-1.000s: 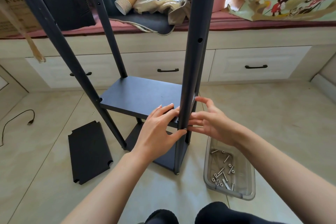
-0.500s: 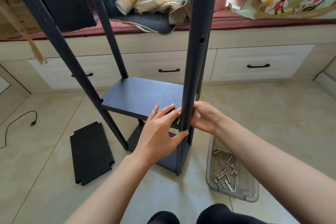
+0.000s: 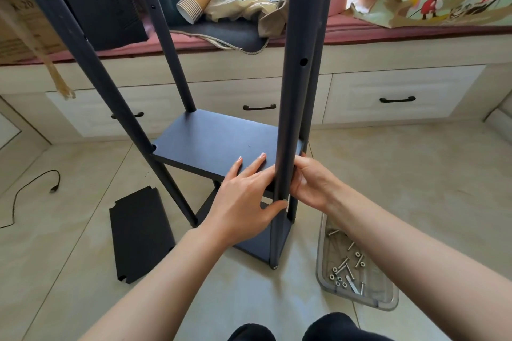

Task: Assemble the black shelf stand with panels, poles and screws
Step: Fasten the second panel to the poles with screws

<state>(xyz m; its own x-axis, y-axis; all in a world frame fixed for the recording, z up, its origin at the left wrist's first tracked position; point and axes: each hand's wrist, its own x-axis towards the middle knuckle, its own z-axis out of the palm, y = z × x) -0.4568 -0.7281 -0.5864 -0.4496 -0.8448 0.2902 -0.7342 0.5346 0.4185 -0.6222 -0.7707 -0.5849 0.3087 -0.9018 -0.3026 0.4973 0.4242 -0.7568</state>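
The step in hand looked to be fixing the middle panel (image 3: 221,144) to the near pole (image 3: 293,108): the left hand (image 3: 243,202) lay flat-fingered on the panel's corner with its thumb against the pole, while the right hand (image 3: 310,183) curled round that pole from the other side (a screw may sit there, but I could not tell). Next would probably come a screw from the clear tray (image 3: 388,302), right of the pole's foot; a spare panel (image 3: 138,235) lay on the floor to its left, and nothing obstructed the joint.
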